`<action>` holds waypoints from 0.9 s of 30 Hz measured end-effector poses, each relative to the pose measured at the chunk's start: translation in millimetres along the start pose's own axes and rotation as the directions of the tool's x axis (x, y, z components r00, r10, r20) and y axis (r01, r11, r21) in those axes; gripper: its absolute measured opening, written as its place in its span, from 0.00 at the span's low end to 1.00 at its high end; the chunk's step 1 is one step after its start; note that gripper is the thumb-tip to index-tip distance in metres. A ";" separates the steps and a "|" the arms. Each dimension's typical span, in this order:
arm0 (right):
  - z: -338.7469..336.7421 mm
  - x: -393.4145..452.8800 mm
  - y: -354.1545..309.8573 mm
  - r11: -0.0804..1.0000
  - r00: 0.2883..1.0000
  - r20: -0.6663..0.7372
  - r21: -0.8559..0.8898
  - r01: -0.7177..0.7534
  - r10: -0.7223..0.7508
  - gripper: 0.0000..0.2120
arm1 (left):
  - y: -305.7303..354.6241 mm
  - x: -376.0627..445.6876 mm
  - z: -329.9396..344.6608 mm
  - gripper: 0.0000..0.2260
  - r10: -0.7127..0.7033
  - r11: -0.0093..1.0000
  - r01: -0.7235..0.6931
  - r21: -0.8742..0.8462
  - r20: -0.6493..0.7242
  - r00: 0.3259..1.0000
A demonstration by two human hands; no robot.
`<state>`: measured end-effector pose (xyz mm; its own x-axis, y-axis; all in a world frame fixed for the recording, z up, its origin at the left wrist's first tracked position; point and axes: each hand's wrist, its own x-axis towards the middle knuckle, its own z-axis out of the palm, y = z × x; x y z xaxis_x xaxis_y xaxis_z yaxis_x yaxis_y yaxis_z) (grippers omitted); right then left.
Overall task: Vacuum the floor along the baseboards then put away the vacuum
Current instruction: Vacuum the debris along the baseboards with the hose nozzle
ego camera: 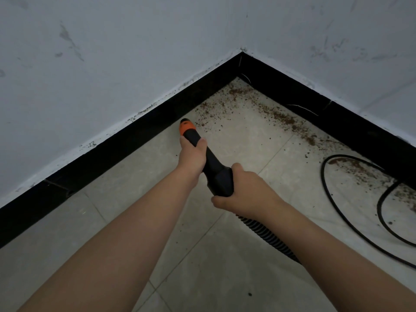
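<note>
I judge vacuum wand (209, 158) rigid, light; ribbed hose (270, 237) flexible, draggy. Left hand (193, 154) grips neck, right hand (243, 190) clamps handle.

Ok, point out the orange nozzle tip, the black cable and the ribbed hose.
orange nozzle tip (184, 126), head view, orange collar.
black cable (337, 208), head view, left side of loop.
ribbed hose (265, 233), head view, ribbed middle stretch.
</note>
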<state>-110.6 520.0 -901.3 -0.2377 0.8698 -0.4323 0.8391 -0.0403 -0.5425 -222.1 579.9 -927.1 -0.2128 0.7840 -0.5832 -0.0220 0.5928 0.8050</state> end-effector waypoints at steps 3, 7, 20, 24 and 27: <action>-11.2 -10.5 3.5 0.997 1.000 0.026 -0.083 0.006 -0.003 0.21 | -5.4 -7.8 4.7 0.28 -0.021 0.999 0.022 -0.030 0.030 0.999; -25.8 -34.1 9.9 0.978 0.998 0.065 -0.208 0.026 -0.012 0.20 | -17.8 -28.9 16.2 0.28 -0.069 0.992 0.075 -0.099 0.060 0.996; -8.8 -70.3 -10.7 0.963 0.995 0.073 -0.257 0.087 -0.070 0.21 | -35.9 -70.8 -7.2 0.26 0.002 0.984 -0.011 -0.179 -0.051 0.999; -3.7 -73.8 -18.2 0.949 0.988 0.115 -0.288 0.128 -0.098 0.21 | -44.6 -76.3 -19.9 0.25 -0.004 0.975 -0.016 -0.222 -0.089 0.996; 4.6 -72.7 -20.8 0.958 0.983 0.165 -0.260 0.121 -0.080 0.21 | -52.2 -71.5 -26.9 0.25 -0.029 0.981 0.015 -0.196 -0.067 0.997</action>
<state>-113.0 455.3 -861.9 -0.3813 0.7770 -0.5009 0.9022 0.1946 -0.3848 -231.9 487.9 -924.6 -0.2766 0.7528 -0.5973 -0.2160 0.5570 0.8020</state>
